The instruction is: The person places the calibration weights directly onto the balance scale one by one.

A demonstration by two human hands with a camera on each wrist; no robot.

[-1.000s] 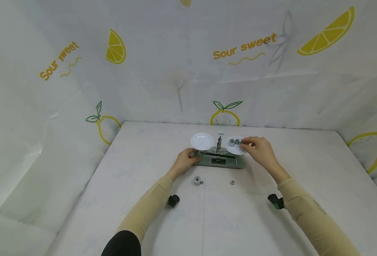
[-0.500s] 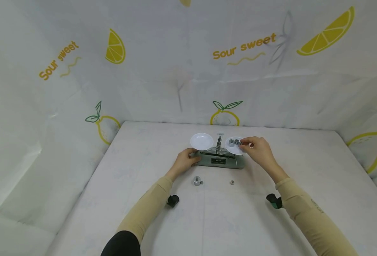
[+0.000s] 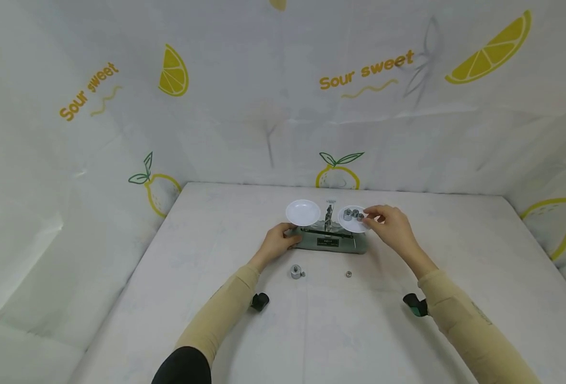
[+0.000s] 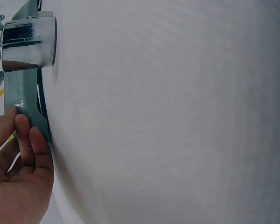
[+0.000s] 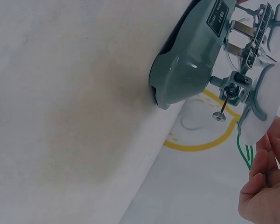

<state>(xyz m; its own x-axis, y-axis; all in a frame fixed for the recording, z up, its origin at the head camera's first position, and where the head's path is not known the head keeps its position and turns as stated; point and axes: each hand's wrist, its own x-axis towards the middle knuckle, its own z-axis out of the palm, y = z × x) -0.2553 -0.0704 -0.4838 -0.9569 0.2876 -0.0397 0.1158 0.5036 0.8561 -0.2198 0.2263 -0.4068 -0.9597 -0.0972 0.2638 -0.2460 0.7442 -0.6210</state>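
Observation:
A green balance scale (image 3: 328,242) with two white pans stands toward the back of the table. My left hand (image 3: 277,240) grips the left end of its base; in the left wrist view the fingers (image 4: 25,140) lie against that end. On the right pan (image 3: 353,227) sit several metal weights (image 3: 348,214) in a row. My right hand (image 3: 389,225) is at the pan's right edge, fingertips beside the smallest weight (image 3: 361,217), which shows just left of them. From the right wrist view, the pan hides the weights. The left pan (image 3: 303,213) holds nothing.
A larger metal weight (image 3: 295,271) stands on the white table (image 3: 225,224) in front of the scale, a small one (image 3: 303,274) beside it. Another small weight (image 3: 348,274) lies further right. Behind rises a lemon-printed white sheet (image 3: 244,106).
My right fingers have come slightly off the smallest weight toward the right, and it shows more fully on the pan. The left hand has kept its place on the base.

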